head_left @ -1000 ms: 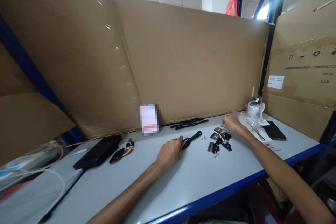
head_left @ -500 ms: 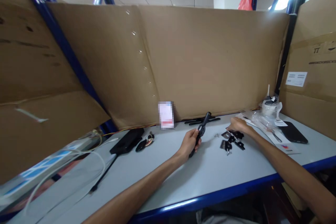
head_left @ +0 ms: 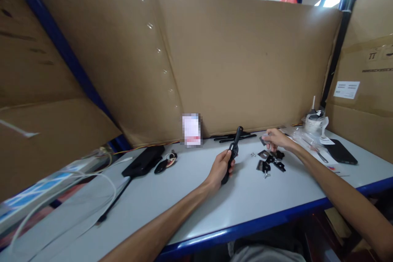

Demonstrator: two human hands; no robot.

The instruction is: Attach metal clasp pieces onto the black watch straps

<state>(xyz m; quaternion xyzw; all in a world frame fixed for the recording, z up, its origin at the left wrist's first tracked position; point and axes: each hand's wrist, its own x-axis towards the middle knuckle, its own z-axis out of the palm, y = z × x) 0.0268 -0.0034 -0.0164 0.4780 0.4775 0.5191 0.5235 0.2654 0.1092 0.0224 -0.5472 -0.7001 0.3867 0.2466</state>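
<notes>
My left hand [head_left: 220,168] is closed around a long black handle [head_left: 236,136] with a slotted middle section, held tilted above the table. My right hand [head_left: 278,139] is pinched on a small metal blade piece [head_left: 263,141], just above and behind a loose pile. That pile of small black and silver blade pieces [head_left: 270,160] lies on the grey tabletop. Small silver screws [head_left: 253,154] lie to its left, and another wing-shaped screw [head_left: 266,175] rests at its front. The fingers partly hide the piece in my right hand.
Several black strips [head_left: 221,137] lie along the cardboard back wall [head_left: 239,57]. At right are a phone [head_left: 341,151], plastic packaging [head_left: 302,137] and a bagged cup [head_left: 313,122]. At left are keys [head_left: 166,163], a black box with a cable [head_left: 144,160] and a power strip [head_left: 39,188].
My right hand has lifted from the pile and turned, with a small metal blade piece now showing in its fingers. My left hand keeps holding the black handle. The view has shifted slightly.
</notes>
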